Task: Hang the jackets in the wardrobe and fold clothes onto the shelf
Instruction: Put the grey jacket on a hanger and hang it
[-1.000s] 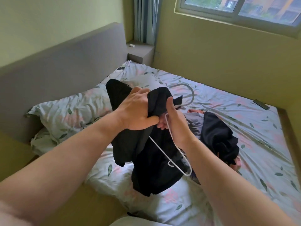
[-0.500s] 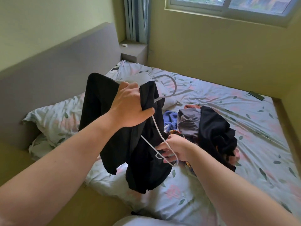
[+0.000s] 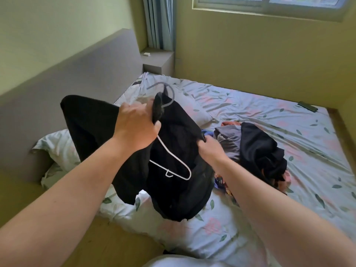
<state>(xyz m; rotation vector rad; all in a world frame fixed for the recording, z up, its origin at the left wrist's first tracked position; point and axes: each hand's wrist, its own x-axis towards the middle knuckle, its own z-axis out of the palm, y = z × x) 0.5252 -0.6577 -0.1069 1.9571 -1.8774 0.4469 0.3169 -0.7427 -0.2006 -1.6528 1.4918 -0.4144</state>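
Black jacket (image 3: 179,191), crumpled, hangs over white hanger (image 3: 188,173); hook protrudes at 12 o'clock. Left hand (image 3: 134,128) grips collar and hanger neck; right hand (image 3: 210,149) pinches fabric at 3 o'clock.

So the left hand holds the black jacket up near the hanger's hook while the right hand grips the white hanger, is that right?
Not quite: the head view shows the right hand gripping the fabric of the black jacket, not the white hanger. The left hand does hold the jacket up near the hook.
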